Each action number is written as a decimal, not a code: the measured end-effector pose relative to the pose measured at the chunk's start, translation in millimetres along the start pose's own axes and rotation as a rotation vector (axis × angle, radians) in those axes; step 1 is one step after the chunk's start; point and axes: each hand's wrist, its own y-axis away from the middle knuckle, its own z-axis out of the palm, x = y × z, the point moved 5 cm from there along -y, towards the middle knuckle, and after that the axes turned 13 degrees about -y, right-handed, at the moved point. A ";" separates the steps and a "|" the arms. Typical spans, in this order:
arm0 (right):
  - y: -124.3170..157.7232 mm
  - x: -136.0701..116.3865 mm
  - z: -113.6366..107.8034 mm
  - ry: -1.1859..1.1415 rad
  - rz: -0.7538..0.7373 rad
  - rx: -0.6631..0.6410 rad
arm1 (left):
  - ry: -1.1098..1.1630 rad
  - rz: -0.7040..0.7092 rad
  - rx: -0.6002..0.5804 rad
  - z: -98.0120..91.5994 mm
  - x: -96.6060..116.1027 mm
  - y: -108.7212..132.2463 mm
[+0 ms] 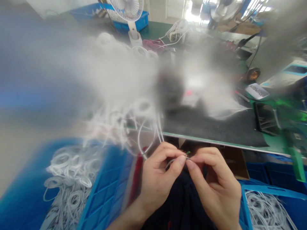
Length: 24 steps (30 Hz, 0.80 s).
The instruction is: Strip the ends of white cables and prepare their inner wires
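Low in the middle of the head view, my left hand [163,172] pinches the end of a white cable [169,162] between thumb and forefinger. Thin coloured wires [187,153], one of them green, stick out at the fingertips. Facing it, my right hand [213,182] has thumb and forefinger closed on a thin wire end [187,157] from the same cable. The fingertips of both hands almost meet. Both hands are in front of the table's near edge, above dark clothing.
Coiled white cables [72,179] fill a blue crate [105,188] at left. Another blue crate [263,188] at right holds white cables [266,207]. A black mat [206,127] covers part of the green table. A white fan [131,19] stands behind. Much of the middle is blurred.
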 end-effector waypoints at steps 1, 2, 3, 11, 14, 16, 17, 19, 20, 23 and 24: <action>-1.4 0.7 0.6 -0.026 0.028 0.003 | -0.006 0.001 0.004 0.3 0.7 -0.5; -2.7 2.1 1.1 -0.062 0.067 0.010 | -0.012 0.005 0.008 0.7 1.7 -0.9; -3.9 4.3 1.6 -0.105 0.114 0.016 | -0.018 0.009 0.009 1.2 2.9 -1.2; 2.9 32.7 4.4 -0.424 0.460 -0.029 | -0.024 0.027 0.018 2.7 3.5 0.8; 7.9 41.8 5.6 -0.539 0.542 -0.056 | -0.008 0.016 0.017 2.6 -0.5 0.4; 9.3 44.5 6.5 -0.582 0.572 -0.066 | -0.001 0.015 0.014 2.8 -2.0 0.1; 9.4 44.6 6.7 -0.591 0.578 -0.064 | -0.001 0.015 0.013 2.9 -2.2 0.0; 9.2 43.3 6.6 -0.594 0.576 -0.050 | -0.002 0.017 0.011 3.3 -2.0 0.0; 9.1 42.3 6.4 -0.591 0.575 -0.040 | -0.003 0.017 0.012 3.4 -1.7 0.1; 10.0 40.2 6.3 -0.595 0.572 -0.019 | -0.005 0.021 0.021 3.5 -0.5 0.2; 10.6 40.3 6.6 -0.607 0.576 -0.015 | -0.005 0.027 0.026 3.3 -0.1 0.3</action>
